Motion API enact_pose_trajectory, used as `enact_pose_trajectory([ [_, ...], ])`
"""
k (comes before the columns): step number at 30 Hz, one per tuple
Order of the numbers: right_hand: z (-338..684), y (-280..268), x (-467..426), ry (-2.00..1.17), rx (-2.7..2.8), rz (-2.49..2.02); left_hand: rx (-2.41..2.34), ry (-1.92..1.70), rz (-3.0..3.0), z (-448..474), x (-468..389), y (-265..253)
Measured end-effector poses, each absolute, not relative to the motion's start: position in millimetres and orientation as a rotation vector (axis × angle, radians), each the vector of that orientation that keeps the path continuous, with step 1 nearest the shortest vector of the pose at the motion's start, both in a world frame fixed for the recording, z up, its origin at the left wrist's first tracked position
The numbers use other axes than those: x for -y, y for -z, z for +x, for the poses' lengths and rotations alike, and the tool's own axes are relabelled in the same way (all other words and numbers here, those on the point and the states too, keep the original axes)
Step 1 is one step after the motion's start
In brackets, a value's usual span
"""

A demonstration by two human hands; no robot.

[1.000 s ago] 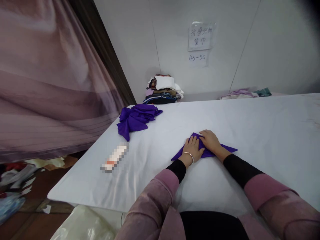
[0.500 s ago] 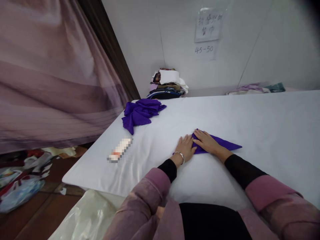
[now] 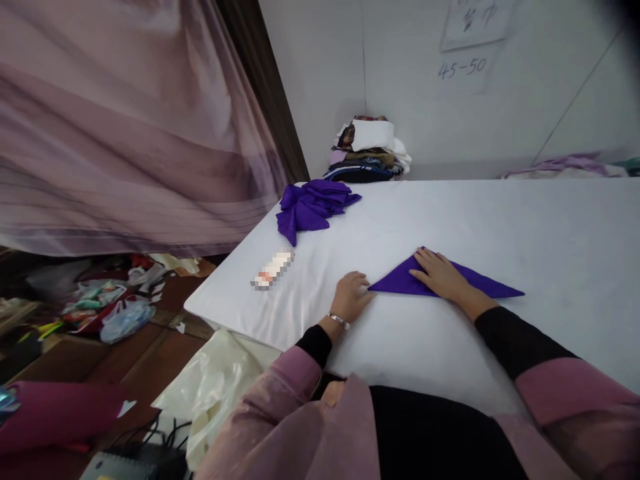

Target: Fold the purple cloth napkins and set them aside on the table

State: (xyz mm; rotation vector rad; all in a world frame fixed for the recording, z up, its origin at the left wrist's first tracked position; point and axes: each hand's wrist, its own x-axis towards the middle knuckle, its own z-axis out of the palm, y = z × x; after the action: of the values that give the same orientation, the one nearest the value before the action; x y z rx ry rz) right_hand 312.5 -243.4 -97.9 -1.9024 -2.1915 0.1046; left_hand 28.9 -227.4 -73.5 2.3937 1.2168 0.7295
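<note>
A purple cloth napkin [image 3: 400,277], folded into a flat triangle, lies on the white-covered table [image 3: 320,267] with its long edge towards me. My right hand [image 3: 443,275] rests flat on the middle of it, fingers spread and pointing up to the top corner. At the napkin's left tip is my left hand [image 3: 353,297], wearing a silver bracelet; its fingers are slightly bent and the thumb is apart from them. Whether it touches the tip I cannot tell. Farther back on the left is a loose heap of purple cloth [image 3: 315,207].
A blurred-out narrow object [image 3: 273,270] lies left on the table. Behind the table is a stack of folded clothes [image 3: 370,153], with more fabric [image 3: 565,165] to the right. A pink curtain [image 3: 125,133] hangs at left, above plastic bags [image 3: 127,319] on the floor.
My left hand has slid left off the napkin's middle to its left tip, uncovering that side. My right hand stays on the cloth. The view has shifted left and down.
</note>
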Motion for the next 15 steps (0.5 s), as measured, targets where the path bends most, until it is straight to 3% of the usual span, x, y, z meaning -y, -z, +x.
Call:
enact_pose_trajectory([
  [15,313,94,243,-0.109,2.222,-1.86,-1.181,-0.446,2.416,37,221,67],
])
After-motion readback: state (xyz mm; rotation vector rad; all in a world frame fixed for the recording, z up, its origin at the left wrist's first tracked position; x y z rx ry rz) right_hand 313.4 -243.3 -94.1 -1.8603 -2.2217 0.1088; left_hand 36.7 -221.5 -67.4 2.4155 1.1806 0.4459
